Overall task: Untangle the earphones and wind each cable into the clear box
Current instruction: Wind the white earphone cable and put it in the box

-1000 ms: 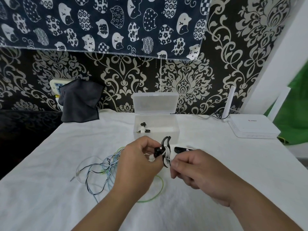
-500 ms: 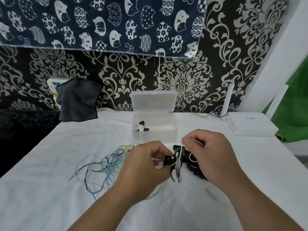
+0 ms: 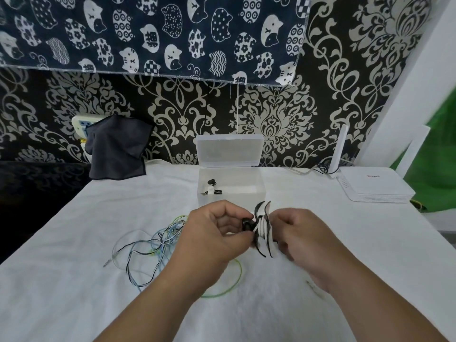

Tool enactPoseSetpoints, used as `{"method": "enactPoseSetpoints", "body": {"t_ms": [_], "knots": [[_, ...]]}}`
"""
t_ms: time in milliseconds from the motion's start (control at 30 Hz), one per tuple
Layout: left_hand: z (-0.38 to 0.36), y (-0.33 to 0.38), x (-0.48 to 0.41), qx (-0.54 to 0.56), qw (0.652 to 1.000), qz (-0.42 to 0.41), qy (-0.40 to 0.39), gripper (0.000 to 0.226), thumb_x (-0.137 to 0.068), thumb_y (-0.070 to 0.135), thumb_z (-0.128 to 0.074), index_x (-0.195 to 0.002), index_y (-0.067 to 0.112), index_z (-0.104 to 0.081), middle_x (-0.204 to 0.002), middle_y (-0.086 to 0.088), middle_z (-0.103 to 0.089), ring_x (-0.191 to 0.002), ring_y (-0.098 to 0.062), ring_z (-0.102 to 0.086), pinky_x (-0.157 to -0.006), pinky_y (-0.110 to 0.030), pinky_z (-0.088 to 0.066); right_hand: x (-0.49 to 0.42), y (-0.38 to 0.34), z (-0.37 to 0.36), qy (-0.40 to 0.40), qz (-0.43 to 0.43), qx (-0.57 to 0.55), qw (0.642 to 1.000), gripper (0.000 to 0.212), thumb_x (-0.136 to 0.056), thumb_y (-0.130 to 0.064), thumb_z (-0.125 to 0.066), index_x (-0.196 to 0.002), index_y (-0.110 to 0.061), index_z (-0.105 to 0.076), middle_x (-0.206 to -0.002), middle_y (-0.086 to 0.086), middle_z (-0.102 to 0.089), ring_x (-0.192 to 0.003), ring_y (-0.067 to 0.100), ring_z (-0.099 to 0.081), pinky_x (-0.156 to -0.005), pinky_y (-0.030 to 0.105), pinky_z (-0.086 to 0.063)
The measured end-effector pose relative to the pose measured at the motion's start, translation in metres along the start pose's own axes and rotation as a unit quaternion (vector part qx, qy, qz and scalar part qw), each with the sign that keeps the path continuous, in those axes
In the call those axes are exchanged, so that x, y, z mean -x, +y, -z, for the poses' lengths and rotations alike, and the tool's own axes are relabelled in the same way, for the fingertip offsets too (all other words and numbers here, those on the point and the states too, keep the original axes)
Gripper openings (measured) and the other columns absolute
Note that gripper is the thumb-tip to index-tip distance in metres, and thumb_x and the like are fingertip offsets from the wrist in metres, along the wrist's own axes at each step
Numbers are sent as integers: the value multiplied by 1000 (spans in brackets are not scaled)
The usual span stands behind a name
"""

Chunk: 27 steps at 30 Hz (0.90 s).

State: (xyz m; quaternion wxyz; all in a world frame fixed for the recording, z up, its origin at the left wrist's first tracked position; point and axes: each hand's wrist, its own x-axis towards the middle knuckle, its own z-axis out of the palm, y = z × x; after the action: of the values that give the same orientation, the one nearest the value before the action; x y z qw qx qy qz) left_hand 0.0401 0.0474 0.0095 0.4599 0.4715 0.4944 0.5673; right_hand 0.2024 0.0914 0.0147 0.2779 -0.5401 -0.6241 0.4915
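My left hand [image 3: 217,233] pinches a black-and-white cable winder [image 3: 264,228] that has white earphone cable wrapped round its middle and a black earbud at its left side. My right hand [image 3: 303,240] grips the winder's right side with curled fingers. Both hands hover just in front of the clear box [image 3: 256,193], whose lid stands open against the wall. One wound earphone lies inside the box at its left. A tangle of blue, black, white and green earphone cables [image 3: 158,245] lies on the white cloth left of my left hand.
A dark grey cloth [image 3: 118,149] hangs over a power strip at the back left. A white router [image 3: 375,186] with an upright antenna sits at the back right. White cloth [image 3: 61,292] covers the table, whose left edge drops to a dark floor.
My right hand has dropped from above the winder to its right side, carrying the white cable round it. The winder now stands more upright between both hands.
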Motion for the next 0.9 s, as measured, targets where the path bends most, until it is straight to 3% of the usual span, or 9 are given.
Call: {"method": "enactPoseSetpoints", "body": {"t_ms": [67,167,300,400,467,567,667,767,900], "knots": [[1,-3,-2,12,999,6,36,20,-60,3,-74,-78,11,-72,-77,-17,-73,-66,-20,-65,-64,-24,-54,1,4,-4,-68,-22,5,997,32,-101,-19,-48,-81,6,-56,-56,-5,-38,-49,11,-27,-49,23,-21],[6,-7,-5,17,996,15,83,22,-71,-9,-77,-82,9,-72,-80,-18,-73,-70,-26,-68,-68,-28,-54,4,2,-6,-147,-24,4,989,37,-103,-17,-44,-75,-8,-66,-59,-3,-40,-51,12,-28,-49,22,-22],[7,-7,-6,3,993,21,120,22,-76,-13,-72,-86,6,-71,-75,-14,-73,-65,-20,-68,-60,-20,-52,8,1,-3,-197,-8,2,980,36,-104,-24,-48,-78,-18,-72,-65,2,-43,-57,16,-35,-52,24,-29],[7,-8,-7,-26,989,18,146,23,-75,-11,-74,-84,11,-72,-75,-18,-72,-65,-21,-64,-61,-24,-53,10,0,0,-206,16,29,978,29,-102,-25,-53,-83,-17,-74,-63,0,-47,-59,15,-43,-61,27,-39],[8,-8,-8,-78,984,2,161,24,-74,-8,-76,-82,15,-72,-73,-12,-72,-62,-14,-62,-61,-22,-52,11,-2,2,-199,34,31,979,28,-101,-22,-55,-81,-17,-74,-60,-1,-49,-59,13,-47,-65,25,-42],[6,-6,-4,-196,965,-33,172,24,-72,4,-78,-79,27,-71,-69,10,-70,-59,-2,-60,-60,-16,-49,12,-6,6,-161,73,44,983,25,-99,-24,-59,-80,-20,-75,-60,-2,-54,-61,10,-50,-67,22,-43],[2,-3,2,-299,938,-78,157,25,-72,12,-78,-77,34,-68,-75,25,-67,-74,3,-62,-65,-12,-47,13,-8,8,-113,105,63,986,23,-96,-26,-62,-78,-21,-75,-56,-6,-51,-53,8,-44,-56,21,-36],[0,-4,4,-374,909,-127,135,26,-70,11,-79,-81,33,-69,-70,23,-65,-81,5,-60,-69,-9,-44,13,-9,8,-54,125,77,988,22,-94,-20,-64,-75,-17,-74,-48,-9,-47,-45,7,-43,-49,20,-36],[2,-4,3,-394,905,-138,86,24,-71,10,-75,-82,31,-70,-70,22,-64,-77,2,-61,-67,-10,-44,12,-13,12,40,150,82,984,21,-89,-15,-71,-68,-14,-71,-52,-8,-56,-45,2,-55,-50,21,-41]]}}
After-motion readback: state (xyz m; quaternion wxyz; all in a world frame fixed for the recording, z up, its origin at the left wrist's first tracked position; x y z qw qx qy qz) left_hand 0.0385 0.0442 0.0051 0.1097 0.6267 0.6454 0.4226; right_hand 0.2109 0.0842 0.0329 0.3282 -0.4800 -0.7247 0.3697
